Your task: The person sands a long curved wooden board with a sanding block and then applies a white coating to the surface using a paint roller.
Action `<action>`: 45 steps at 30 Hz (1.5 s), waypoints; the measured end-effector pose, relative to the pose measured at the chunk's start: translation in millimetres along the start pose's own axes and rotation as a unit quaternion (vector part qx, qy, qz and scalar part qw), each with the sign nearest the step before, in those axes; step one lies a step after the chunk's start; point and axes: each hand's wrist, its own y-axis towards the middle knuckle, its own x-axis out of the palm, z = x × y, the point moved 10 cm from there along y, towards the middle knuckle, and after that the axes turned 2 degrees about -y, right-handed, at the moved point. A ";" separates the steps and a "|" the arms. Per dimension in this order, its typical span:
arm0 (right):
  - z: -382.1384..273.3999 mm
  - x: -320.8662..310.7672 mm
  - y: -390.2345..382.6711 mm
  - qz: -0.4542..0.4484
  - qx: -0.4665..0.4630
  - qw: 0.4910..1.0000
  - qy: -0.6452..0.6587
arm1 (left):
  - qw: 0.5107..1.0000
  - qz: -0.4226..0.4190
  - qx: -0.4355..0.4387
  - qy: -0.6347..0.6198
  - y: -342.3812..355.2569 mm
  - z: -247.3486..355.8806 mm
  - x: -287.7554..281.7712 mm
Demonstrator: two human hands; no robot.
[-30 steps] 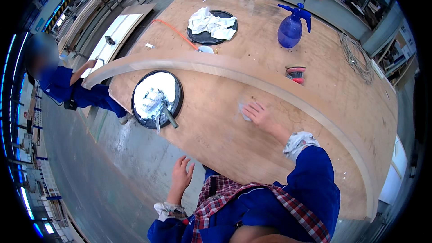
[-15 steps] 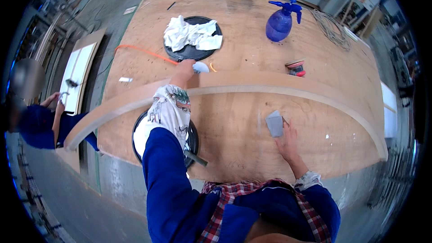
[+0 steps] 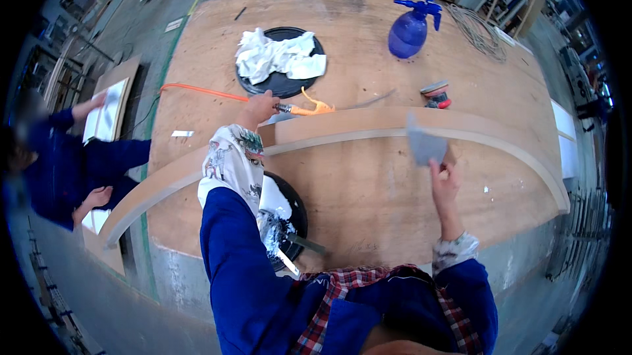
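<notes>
My left hand (image 3: 259,111) is closed around the hose end of an orange air blow gun (image 3: 317,108), whose thin nozzle points right, just beyond the curved wooden arch (image 3: 342,118). From the hand an orange hose (image 3: 204,88) runs off to the left. Pinched in my right hand (image 3: 446,187) is a grey sheet of sandpaper (image 3: 424,146), blurred, raised in front of the arch's near edge. The arch spans the table from left to right, with a pale edge strip toward me.
White cloths (image 3: 276,55) lie on a black round lid (image 3: 283,88). Farther right stand a blue spray bottle (image 3: 408,34), a red sander (image 3: 437,95) and coiled cord (image 3: 484,36). Under my left forearm is a black-rimmed container (image 3: 299,210) with a scraper. A co-worker (image 3: 59,164) sits at left.
My left hand has moved slightly left, and the blow gun now shows beyond it. My right hand has lifted the sandpaper up and away from me, toward the arch. The co-worker's arms have shifted.
</notes>
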 end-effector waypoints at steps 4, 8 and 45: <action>36.2 16.1 76.0 0.041 0.050 0.998 0.008 | 0.995 0.100 -0.015 0.020 -55.0 -7.0 -78.3; -22.7 25.3 122.1 0.006 0.016 0.997 0.077 | 0.976 0.204 -0.069 0.023 -105.4 0.1 -139.2; -751.1 112.4 -221.7 -0.640 -0.434 0.631 0.059 | 0.779 0.325 -0.423 -0.331 -807.9 52.6 21.4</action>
